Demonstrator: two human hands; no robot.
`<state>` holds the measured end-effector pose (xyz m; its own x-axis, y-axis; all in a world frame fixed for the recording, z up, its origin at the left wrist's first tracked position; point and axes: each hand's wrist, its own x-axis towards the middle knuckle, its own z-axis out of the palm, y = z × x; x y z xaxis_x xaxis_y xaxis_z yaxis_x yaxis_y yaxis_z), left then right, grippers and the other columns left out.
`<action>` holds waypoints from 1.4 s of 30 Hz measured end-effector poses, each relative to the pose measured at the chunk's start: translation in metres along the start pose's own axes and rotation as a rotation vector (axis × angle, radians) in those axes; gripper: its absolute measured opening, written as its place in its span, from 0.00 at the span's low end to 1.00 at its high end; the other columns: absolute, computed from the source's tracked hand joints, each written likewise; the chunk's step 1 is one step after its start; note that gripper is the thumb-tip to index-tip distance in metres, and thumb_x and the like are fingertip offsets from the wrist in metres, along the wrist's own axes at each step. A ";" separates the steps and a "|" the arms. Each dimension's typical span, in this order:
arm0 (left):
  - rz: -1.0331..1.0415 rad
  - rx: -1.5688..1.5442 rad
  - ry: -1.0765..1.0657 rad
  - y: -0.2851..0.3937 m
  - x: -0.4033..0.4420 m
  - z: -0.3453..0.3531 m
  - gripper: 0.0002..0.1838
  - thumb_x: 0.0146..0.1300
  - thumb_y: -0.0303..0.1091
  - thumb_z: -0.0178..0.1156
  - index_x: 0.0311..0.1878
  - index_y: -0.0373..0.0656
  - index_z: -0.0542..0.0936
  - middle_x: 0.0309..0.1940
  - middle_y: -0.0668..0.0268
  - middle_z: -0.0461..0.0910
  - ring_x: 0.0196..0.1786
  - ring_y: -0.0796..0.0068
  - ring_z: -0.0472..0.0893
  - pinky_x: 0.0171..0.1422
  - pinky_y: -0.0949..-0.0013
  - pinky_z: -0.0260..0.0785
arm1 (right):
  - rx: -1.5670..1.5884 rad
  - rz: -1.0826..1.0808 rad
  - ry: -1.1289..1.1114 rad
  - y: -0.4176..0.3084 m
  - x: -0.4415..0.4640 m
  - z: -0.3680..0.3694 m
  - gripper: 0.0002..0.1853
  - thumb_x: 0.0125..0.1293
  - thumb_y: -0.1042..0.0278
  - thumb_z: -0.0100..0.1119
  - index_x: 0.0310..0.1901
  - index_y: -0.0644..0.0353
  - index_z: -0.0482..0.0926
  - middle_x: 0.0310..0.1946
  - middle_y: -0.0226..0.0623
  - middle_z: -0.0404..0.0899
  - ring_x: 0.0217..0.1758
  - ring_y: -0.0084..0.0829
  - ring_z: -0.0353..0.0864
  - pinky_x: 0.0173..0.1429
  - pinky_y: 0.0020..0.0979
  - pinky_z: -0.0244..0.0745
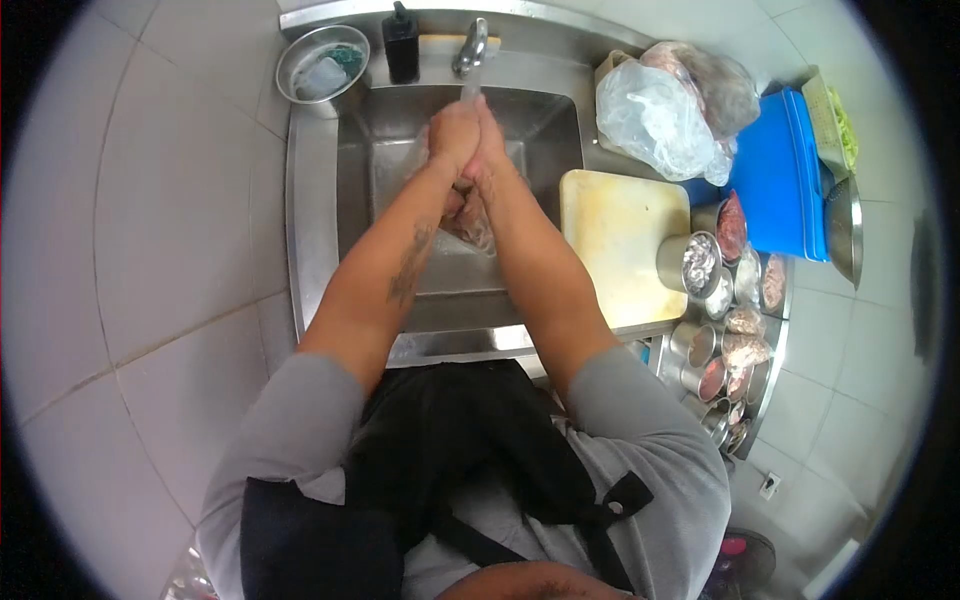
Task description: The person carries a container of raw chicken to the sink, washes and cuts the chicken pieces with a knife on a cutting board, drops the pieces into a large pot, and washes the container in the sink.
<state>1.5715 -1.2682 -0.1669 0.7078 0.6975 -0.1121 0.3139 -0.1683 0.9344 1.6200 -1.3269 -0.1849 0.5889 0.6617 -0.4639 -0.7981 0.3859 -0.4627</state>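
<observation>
My left hand (455, 132) and my right hand (488, 138) are pressed against each other under the metal faucet (475, 50), over the steel sink (545, 130). Water runs down onto them. Both hands are slightly blurred, and their fingers are partly hidden, so I cannot tell whether anything is between them. Just below the hands, a clear plastic bag of reddish meat (470, 222) lies in the sink, partly covered by my wrists.
Behind the sink are a metal bowl (292, 75) and a black bottle (402, 50). To the right lie a cutting board (610, 240), a metal pot (675, 262), plastic bags (650, 115) and a blue container (765, 180). Several food containers stand farther down.
</observation>
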 end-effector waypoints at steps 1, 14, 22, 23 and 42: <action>0.083 0.190 0.053 -0.007 -0.012 0.002 0.17 0.74 0.36 0.63 0.59 0.37 0.87 0.50 0.53 0.92 0.52 0.57 0.88 0.58 0.56 0.80 | 0.028 0.172 -0.151 -0.001 0.010 -0.013 0.26 0.83 0.44 0.58 0.60 0.63 0.79 0.48 0.49 0.87 0.50 0.44 0.89 0.53 0.51 0.88; 0.066 0.549 -0.105 -0.075 -0.287 -0.131 0.25 0.71 0.29 0.65 0.71 0.39 0.82 0.71 0.46 0.79 0.74 0.43 0.78 0.81 0.50 0.69 | -0.913 0.369 -0.351 -0.036 0.066 -0.002 0.19 0.73 0.67 0.71 0.60 0.69 0.84 0.55 0.47 0.89 0.57 0.46 0.90 0.66 0.48 0.89; -0.064 0.611 0.098 -0.080 -0.388 -0.178 0.25 0.70 0.26 0.66 0.70 0.40 0.82 0.71 0.45 0.78 0.74 0.42 0.77 0.80 0.50 0.71 | -1.590 -0.019 -0.197 -0.070 0.028 -0.030 0.13 0.69 0.68 0.71 0.53 0.59 0.90 0.46 0.47 0.91 0.51 0.44 0.92 0.58 0.43 0.88; -0.052 0.640 0.134 -0.085 -0.399 -0.182 0.24 0.69 0.27 0.67 0.69 0.40 0.82 0.71 0.45 0.78 0.74 0.43 0.77 0.80 0.50 0.71 | -1.997 -0.715 -0.110 -0.075 0.015 -0.036 0.10 0.67 0.66 0.71 0.48 0.54 0.91 0.43 0.49 0.91 0.49 0.49 0.92 0.58 0.46 0.85; 0.103 0.341 -0.094 -0.058 -0.281 -0.098 0.24 0.69 0.31 0.68 0.69 0.44 0.84 0.64 0.47 0.85 0.65 0.43 0.84 0.72 0.52 0.77 | -0.768 -1.182 -0.059 -0.304 -0.026 0.172 0.21 0.72 0.72 0.74 0.63 0.61 0.77 0.33 0.38 0.82 0.23 0.27 0.84 0.23 0.27 0.82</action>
<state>1.2926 -1.3867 -0.1563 0.7968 0.6003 -0.0693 0.4201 -0.4679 0.7776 1.8251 -1.3508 0.0973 0.8312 0.2313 0.5055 0.4350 0.2957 -0.8505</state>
